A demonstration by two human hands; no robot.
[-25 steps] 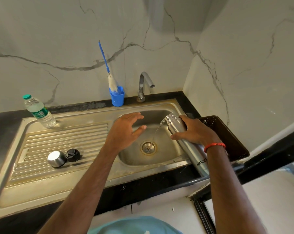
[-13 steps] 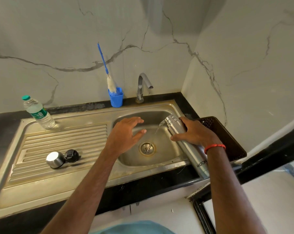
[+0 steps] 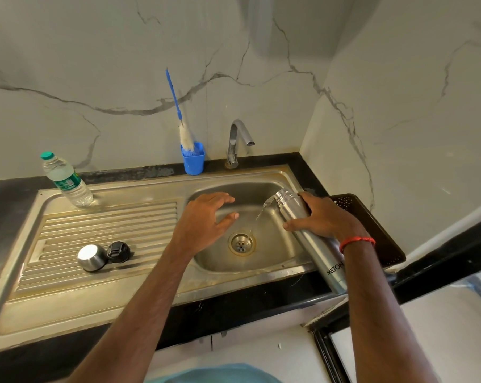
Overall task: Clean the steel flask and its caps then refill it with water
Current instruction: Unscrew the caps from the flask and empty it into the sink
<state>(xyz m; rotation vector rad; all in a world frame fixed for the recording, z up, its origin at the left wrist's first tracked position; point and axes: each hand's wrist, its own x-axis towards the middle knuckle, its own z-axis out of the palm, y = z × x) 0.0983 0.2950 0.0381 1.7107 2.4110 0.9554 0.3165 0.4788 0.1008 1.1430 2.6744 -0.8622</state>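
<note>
Sink basin (image 3: 275,252) — right grip (image 3: 319,217) wraps tilted flask (image 3: 287,203), pouring | left grip (image 3: 203,219) spread, apart

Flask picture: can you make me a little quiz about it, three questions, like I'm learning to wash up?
1. True or false: water pours from the tipped flask into the sink.
2. Where do the steel cap and black cap lie? A in the basin; B on the drainboard; C on the tap.
3. Fill in: the ___ hand grips the flask.

Key: 1 true. 2 B. 3 right: the right hand grips it.
</note>
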